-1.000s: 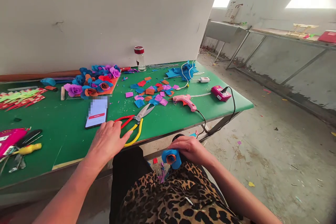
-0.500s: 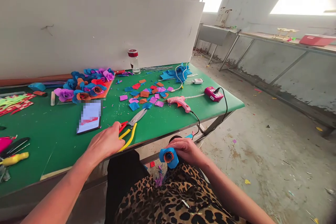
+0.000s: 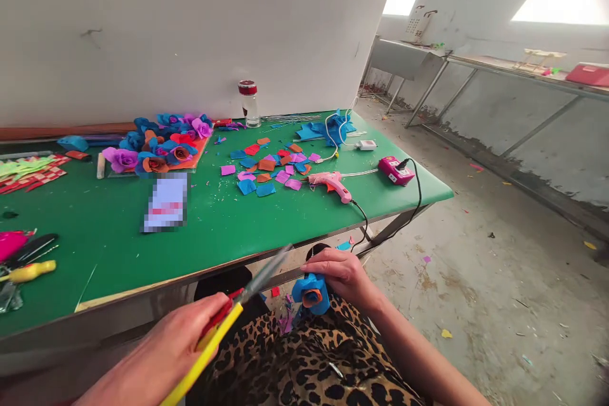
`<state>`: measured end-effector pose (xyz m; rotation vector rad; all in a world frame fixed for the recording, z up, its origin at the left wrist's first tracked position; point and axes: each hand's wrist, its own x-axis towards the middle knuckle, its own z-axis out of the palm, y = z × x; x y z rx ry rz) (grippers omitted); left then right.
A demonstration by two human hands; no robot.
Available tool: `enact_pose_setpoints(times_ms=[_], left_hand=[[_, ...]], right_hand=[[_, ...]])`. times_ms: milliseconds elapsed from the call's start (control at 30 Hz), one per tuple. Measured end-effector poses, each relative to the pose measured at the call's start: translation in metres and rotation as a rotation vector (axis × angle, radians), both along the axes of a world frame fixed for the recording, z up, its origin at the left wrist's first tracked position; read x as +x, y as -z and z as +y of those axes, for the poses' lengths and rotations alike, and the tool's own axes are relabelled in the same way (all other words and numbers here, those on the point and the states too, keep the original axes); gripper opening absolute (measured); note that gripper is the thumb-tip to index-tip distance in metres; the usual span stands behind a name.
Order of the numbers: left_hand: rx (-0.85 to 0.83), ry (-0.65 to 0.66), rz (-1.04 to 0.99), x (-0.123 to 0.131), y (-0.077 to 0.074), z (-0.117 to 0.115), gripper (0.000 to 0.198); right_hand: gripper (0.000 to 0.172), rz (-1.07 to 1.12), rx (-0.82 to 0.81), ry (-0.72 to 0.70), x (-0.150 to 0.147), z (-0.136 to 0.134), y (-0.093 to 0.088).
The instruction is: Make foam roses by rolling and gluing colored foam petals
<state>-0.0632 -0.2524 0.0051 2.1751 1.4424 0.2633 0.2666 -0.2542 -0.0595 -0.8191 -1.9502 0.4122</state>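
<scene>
My left hand [image 3: 183,333] is closed round the handles of a pair of scissors [image 3: 223,323], which have red and yellow grips. Their blades, blurred by motion, point up and to the right past the table's front edge. Over my lap, my right hand [image 3: 340,273] pinches a blue and orange paper flower [image 3: 311,296] from above and behind; its fingertips are partly hidden. The flower's open face is turned toward me. On the green table [image 3: 228,222] lie coloured paper pieces [image 3: 265,165] and a pink glue gun [image 3: 332,183].
Finished paper flowers [image 3: 162,146] lie at the left behind a phone [image 3: 166,203]. A lidded glass jar [image 3: 250,104] stands by the white board [image 3: 190,44]. A pink power socket [image 3: 396,170] with a black cord sits at the right. A yellow-handled tool [image 3: 33,271] lies far left.
My left hand has lifted the scissors off the table and brought them toward my lap. The flower in my right hand has tipped and dropped slightly. The view has shifted a little.
</scene>
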Motion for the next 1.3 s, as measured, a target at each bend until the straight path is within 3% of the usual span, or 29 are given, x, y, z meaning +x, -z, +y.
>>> enact_pose_setpoints(times_ms=[100, 200, 400, 700, 1300], left_hand=[[-0.007, 0.246, 0.083, 0.000, -0.003, -0.011, 0.038], [0.005, 0.317, 0.166, -0.002, 0.004, -0.015, 0.042], [0.053, 0.329, 0.140, -0.005, 0.017, -0.013, 0.027], [-0.125, 0.370, 0.117, 0.015, -0.002, -0.019, 0.026], [-0.136, 0.391, 0.233, 0.018, -0.005, -0.018, 0.026]], right_hand=[[0.030, -0.002, 0.028, -0.018, -0.001, -0.002, -0.003], [0.033, -0.011, 0.022, -0.038, 0.000, -0.004, -0.002], [0.032, 0.024, 0.032, -0.012, 0.000, -0.005, 0.001], [0.027, 0.058, 0.041, -0.034, -0.005, -0.006, -0.006], [0.026, 0.028, 0.019, -0.024, -0.007, -0.010, -0.009]])
